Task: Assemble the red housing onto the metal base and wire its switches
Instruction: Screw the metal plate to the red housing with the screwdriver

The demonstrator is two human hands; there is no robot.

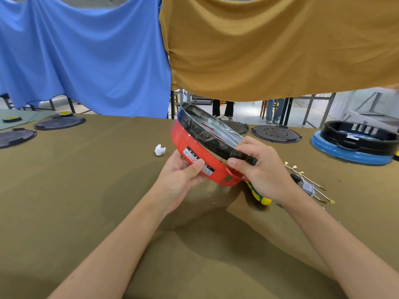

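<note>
Left hand grip clamped on red housing, thumb on its label; housing tilted, held above counter. Right hand pinches the black rim. Looks light, stiff, slick: hold by walls, not film.

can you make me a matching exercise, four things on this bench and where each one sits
Things:
1. red housing
2. white crumpled scrap
3. bundle of wires
4. blue and black unit

Places:
A. flat on the cloth, just right of the right hand
B. far right edge of the table
C. tilted, held off the cloth in both hands, left hand at its label
D. alone on the cloth, left of the housing

Pairs: 1-C, 2-D, 3-A, 4-B
</note>
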